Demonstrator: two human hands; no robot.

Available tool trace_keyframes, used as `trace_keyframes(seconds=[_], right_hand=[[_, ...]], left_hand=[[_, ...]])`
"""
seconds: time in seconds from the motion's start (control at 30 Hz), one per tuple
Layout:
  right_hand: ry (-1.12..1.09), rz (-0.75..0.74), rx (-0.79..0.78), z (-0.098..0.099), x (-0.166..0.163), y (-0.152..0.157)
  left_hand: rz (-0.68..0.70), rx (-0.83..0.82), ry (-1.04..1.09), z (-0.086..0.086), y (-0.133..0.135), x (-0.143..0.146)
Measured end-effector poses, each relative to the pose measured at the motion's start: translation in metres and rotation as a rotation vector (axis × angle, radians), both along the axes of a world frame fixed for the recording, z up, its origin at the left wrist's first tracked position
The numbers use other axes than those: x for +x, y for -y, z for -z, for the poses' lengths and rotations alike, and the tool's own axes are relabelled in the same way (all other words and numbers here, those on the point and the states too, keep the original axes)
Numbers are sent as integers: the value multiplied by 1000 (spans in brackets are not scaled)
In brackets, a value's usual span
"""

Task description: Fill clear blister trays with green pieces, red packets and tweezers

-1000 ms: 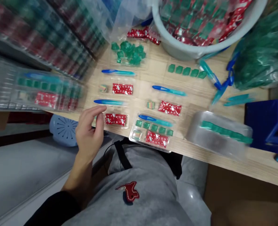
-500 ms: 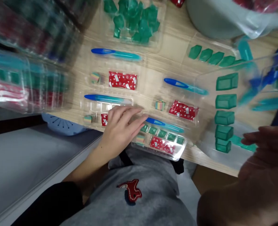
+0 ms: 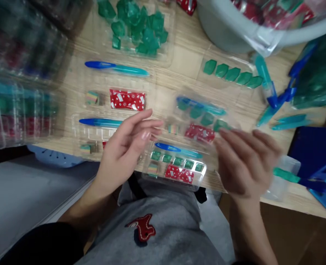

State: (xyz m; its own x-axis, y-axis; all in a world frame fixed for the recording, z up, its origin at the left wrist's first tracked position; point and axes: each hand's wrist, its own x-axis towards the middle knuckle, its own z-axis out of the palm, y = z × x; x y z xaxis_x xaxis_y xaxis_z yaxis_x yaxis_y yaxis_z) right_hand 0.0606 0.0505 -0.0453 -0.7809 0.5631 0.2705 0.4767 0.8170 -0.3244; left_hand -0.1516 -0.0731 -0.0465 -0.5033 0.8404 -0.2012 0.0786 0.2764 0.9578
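Note:
My right hand [image 3: 247, 165], blurred by motion, has its fingers bent at the edge of a clear plastic tray [image 3: 230, 123] with a row of green pieces [image 3: 207, 118]. This tray hovers over or lies on a package with a blue pen [image 3: 198, 105], a red patterned packet [image 3: 200, 132] and a striped eraser-like block [image 3: 173, 129]; blur hides which. My left hand [image 3: 126, 151] is open, fingers apart, over the table left of them. Below, nearest my body, lies a filled clear package [image 3: 200, 176] with pen, green squares and red packet.
At the back, a clear tray [image 3: 169, 55] holds green pieces, beside a grey bucket [image 3: 215, 33] of packets. Filled packages [image 3: 21, 110] stand stacked at left. Blue pens [image 3: 265, 77] and a dark blue object [image 3: 306, 147] lie at right.
My right hand has brought the clear tray of green pieces leftward over the middle package. My left hand has lifted off the front packages and turned, fingers spreading. The view has shifted right.

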Motion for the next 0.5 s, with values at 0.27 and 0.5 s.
trace_keyframes(seconds=[0.27,0.5], right_hand=[[118,-51,-1,-3,2,4],[228,-74,-39,-1,7,2]], left_hand=[[152,-111,-347,2,-22,4],[305,-82,-684,5,-17,4]])
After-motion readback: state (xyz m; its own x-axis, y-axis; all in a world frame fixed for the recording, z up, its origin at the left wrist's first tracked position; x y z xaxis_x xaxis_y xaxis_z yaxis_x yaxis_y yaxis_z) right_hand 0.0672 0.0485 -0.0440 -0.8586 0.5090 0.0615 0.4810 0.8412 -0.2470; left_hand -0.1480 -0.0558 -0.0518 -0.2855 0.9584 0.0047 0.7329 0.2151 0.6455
